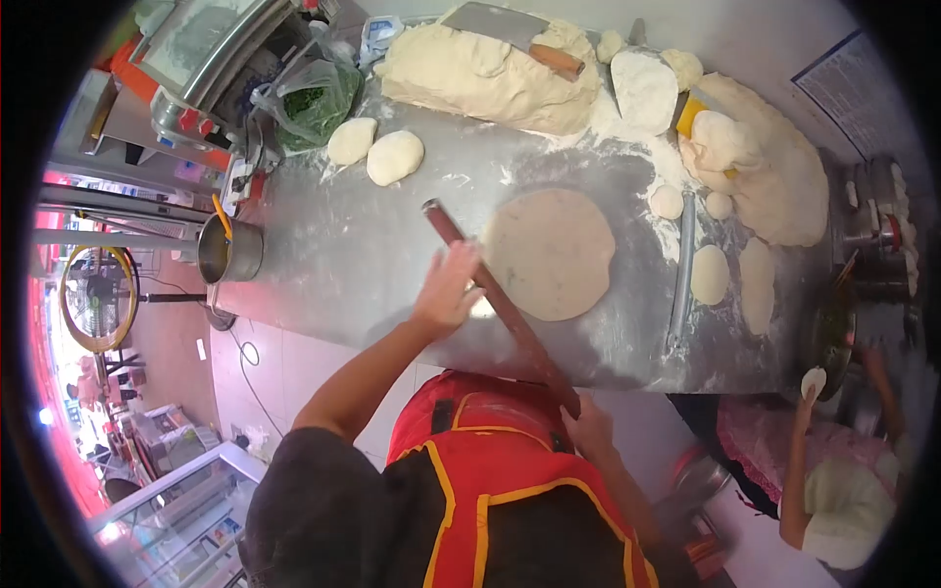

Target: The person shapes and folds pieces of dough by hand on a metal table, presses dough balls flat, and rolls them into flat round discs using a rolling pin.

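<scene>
A long brown rolling pin slants across the front edge of the steel table, its far end resting near the middle. My left hand holds it around its upper part, fingers against the wood. At the near end, close to my apron, my right hand grips the same pin, its fingers partly hidden. A thin round sheet of dough lies flat just right of the pin. Two dough balls sit farther back on the left.
A large dough block with a wide cleaver on top lies at the back. To the right are a spread dough mass, a grey rod and small dough pieces. A pot stands left. A co-worker works at lower right.
</scene>
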`<action>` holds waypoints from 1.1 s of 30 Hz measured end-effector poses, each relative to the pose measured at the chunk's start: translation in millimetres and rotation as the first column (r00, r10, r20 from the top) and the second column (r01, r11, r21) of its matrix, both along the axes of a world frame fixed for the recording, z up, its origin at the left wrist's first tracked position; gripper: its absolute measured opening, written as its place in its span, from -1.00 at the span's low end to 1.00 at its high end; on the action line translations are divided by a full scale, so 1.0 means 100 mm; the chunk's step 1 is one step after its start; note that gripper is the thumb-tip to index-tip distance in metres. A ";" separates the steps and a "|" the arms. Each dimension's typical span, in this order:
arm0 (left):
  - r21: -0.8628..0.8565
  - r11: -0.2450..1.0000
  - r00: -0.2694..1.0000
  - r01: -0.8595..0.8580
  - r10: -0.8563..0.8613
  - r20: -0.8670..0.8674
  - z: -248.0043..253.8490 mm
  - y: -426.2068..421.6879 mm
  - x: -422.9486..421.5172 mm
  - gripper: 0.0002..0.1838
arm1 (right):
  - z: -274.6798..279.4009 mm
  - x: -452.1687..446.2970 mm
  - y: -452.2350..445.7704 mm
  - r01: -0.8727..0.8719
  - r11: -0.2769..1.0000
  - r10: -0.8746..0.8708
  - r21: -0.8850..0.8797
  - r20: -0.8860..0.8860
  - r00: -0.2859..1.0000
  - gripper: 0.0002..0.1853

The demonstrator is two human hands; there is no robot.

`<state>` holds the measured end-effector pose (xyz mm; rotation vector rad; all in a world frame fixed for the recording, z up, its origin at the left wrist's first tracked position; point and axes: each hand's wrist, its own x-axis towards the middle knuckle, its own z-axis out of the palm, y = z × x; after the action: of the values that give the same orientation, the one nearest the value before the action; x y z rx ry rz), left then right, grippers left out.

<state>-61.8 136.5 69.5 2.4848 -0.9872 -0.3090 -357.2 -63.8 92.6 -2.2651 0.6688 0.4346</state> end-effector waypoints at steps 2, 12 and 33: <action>-0.229 0.956 0.980 -0.185 0.196 0.025 0.03 0.34 -0.05 -0.30 | 0.07 0.12 0.06 -0.058 0.997 0.061 -0.047 0.080 0.995 -0.68; 0.014 0.990 0.987 -0.143 0.142 0.070 0.20 1.68 -0.21 -0.60 | 0.32 1.50 -0.16 -0.118 0.908 0.342 -0.401 0.551 0.761 -0.58; -0.309 0.822 0.818 -0.479 0.291 -0.495 0.27 0.47 0.14 -0.77 | 0.53 2.46 1.06 -0.413 0.903 0.386 -0.122 0.653 0.652 -0.89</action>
<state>-48.2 183.4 96.1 2.0238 -0.2920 -0.4293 -111.6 42.4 145.4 -2.2994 -0.2246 -0.1879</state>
